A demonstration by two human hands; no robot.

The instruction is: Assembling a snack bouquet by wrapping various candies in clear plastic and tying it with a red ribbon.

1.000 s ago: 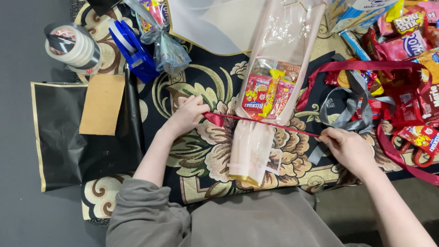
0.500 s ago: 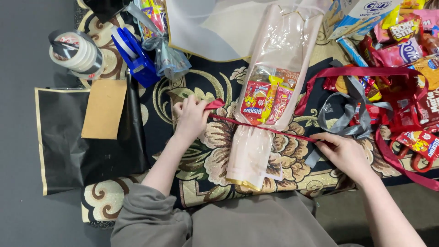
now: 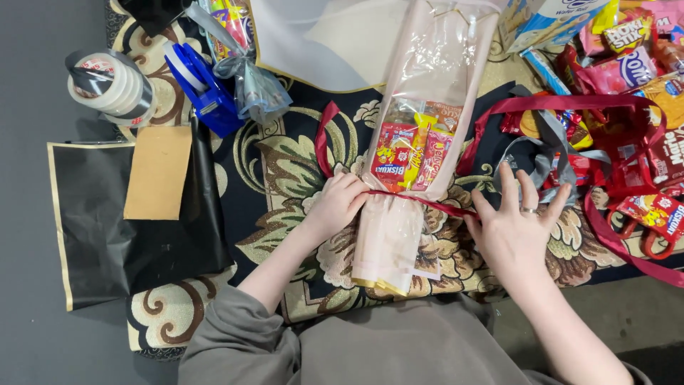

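Snack bouquet (image 3: 420, 135) — clear pink wrap, red ribbon (image 3: 427, 202) at its waist — left hand (image 3: 338, 203) pinching ribbon, right hand (image 3: 516, 228) spread open.

I get bright, even overhead light with only soft shadows, the darkest under the black sheet (image 3: 107, 228) at the left of the frame. The cellophane (image 3: 434, 78) at top centre throws white glare. Focus is sharp mid-frame, and the edges bend slightly outward.

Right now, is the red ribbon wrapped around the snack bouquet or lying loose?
Wrapped: the red ribbon crosses the snack bouquet at its narrow waist, left hand pinching it.
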